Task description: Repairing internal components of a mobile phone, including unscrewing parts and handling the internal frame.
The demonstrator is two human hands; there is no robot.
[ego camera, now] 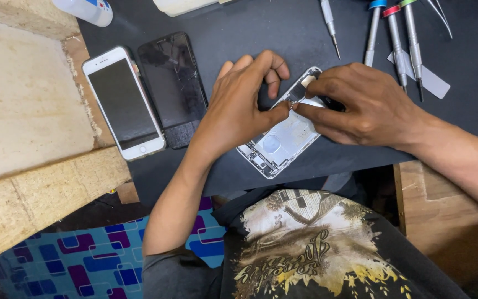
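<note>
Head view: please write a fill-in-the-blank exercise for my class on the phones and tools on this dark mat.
1. Both hands, left hand and right hand, work over the opened silver phone housing, which lies on a ____ mat.
2. The white-fronted phone lies face ____.
3. The black cracked screen panel lies directly ____ of the white-fronted phone.

Missing words: black; up; right

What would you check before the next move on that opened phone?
1. Opened phone shell lies flat on the black mat: ok.
2. Left hand and right hand both on it, fingertips meeting: ok.
3. Small part pinched between the fingertips: cannot tell.
4. Screwdrivers lie close by: ok.
5. White phone and black screen lie apart from the hands: ok.
</note>
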